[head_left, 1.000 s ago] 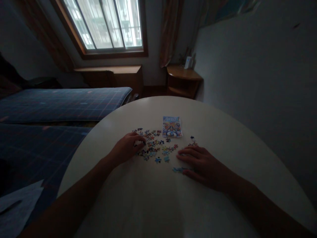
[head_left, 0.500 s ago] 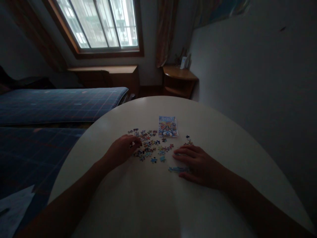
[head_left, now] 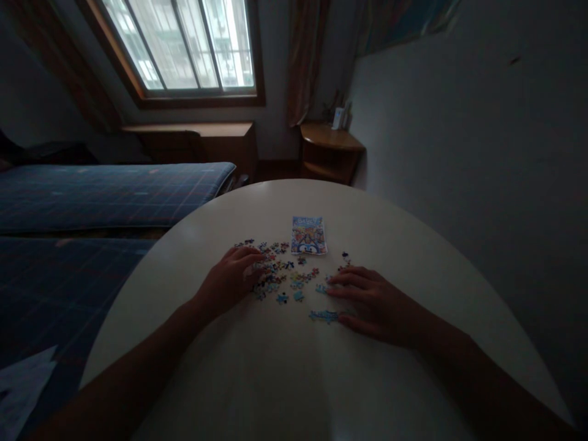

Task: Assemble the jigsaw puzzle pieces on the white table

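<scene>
Loose jigsaw pieces (head_left: 275,267) lie in a colourful heap near the middle of the white table. My left hand (head_left: 229,275) reaches over the heap's left side, thumb and fingers apart, with no piece visible in its grasp. On the right, my right hand (head_left: 367,300) rests palm down, fingers spread. Its thumb touches or partly covers a joined strip of light blue jigsaw pieces (head_left: 324,316). By its fingertips is a small light blue jigsaw piece (head_left: 321,288), partly covered. Beyond the heap lies a picture sheet (head_left: 308,236) with a blue cartoon character.
The round white table (head_left: 257,367) fills the foreground. More jigsaw pieces (head_left: 345,255) lie beyond my right hand. A bed with a blue checked cover (head_left: 110,190) stands at left, with papers (head_left: 25,386) nearer me. A wooden corner shelf (head_left: 333,138) stands by the wall.
My left hand's fingers have uncurled and stretched over the heap. My right hand has shifted slightly right, baring more of the light blue pieces near its fingertips. The view has moved slightly.
</scene>
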{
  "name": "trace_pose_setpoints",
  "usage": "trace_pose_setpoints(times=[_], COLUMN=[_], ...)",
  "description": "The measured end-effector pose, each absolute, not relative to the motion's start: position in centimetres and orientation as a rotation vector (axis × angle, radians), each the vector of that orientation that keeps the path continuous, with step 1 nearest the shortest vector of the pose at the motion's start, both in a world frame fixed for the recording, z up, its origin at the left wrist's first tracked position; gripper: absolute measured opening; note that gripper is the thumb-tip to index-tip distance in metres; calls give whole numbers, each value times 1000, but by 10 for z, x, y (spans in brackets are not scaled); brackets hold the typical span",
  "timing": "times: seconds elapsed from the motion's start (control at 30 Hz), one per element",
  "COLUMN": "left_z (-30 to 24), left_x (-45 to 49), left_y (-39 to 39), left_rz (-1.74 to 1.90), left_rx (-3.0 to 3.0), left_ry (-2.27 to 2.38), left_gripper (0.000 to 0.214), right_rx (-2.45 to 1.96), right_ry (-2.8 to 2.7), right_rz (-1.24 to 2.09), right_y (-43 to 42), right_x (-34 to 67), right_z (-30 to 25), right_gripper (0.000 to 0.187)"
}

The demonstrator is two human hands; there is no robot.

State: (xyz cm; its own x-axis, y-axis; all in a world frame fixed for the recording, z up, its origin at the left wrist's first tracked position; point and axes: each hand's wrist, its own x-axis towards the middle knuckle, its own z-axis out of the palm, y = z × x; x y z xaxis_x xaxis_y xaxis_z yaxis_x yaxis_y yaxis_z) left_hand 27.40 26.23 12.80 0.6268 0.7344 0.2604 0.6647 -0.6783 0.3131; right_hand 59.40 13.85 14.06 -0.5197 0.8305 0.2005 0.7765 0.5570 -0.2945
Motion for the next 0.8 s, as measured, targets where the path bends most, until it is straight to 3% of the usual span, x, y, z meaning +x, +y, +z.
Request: trace_pose_setpoints(times=[0.17, 0.57, 0.8], left_z=[116, 108, 108], left_x=[281, 283, 286], left_y=[255, 256, 262], left_rz=[375, 276, 297], left_rx=[2827, 2843, 2858], left_ry=[968, 1051, 950], left_gripper=[50, 59, 58], right_rx=[-1295, -1660, -1568], right_ry=[-2479, -2226, -2304], right_rz=[259, 9, 98], right_y=[138, 150, 155], right_x=[591, 637, 637], right_z=[139, 135, 125], right_gripper=[43, 38, 36])
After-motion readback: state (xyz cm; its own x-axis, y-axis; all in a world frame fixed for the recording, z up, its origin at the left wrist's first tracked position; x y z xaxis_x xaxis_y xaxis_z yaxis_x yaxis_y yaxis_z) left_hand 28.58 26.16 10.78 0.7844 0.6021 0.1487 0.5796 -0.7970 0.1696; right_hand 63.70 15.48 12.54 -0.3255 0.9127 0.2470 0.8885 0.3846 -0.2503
